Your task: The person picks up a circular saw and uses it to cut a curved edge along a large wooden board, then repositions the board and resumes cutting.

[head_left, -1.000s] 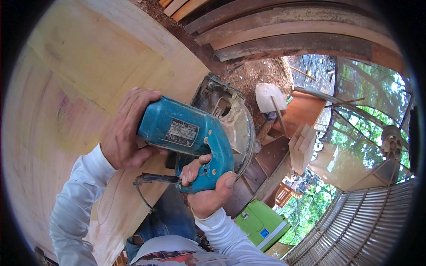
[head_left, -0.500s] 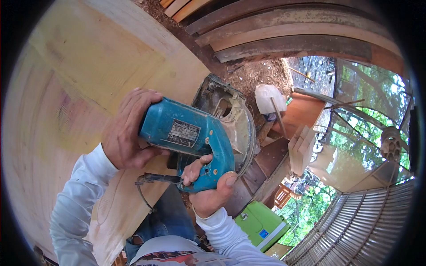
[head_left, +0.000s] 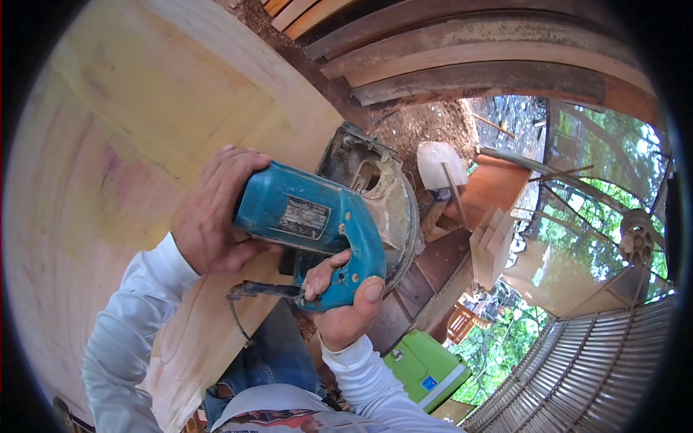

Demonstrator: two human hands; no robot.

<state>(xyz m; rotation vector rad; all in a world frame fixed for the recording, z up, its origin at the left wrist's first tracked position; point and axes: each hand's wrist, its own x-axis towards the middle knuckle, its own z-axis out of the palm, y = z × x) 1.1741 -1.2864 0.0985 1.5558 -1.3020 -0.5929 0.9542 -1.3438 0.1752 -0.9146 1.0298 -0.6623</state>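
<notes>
A teal circular saw (head_left: pixel 299 209) with a worn label rests on a large plywood sheet (head_left: pixel 144 94), at its right edge. My left hand (head_left: pixel 216 209) is wrapped around the rear end of the saw's motor housing. Around the rear handle, my right hand (head_left: pixel 343 296) is closed, fingers through the grip and thumb on the outside. The dusty metal blade guard (head_left: pixel 390 209) extends past the sheet's edge; the blade itself is hidden. A dark power cord (head_left: pixel 263 289) leaves the saw near the handle and hangs down over the sheet.
Long wooden planks (head_left: pixel 476 76) lie stacked at the top. A green cooler box (head_left: pixel 426 364) stands at lower right. Beyond the sheet's edge are sawdust-covered ground (head_left: pixel 422 119), a whitish bag (head_left: pixel 438 164) and cut wood pieces (head_left: pixel 489 245). A fan (head_left: pixel 637 234) stands at far right.
The saw and both hands have shifted slightly to the right along the sheet's edge. The view has also moved a little. Both grips stay the same.
</notes>
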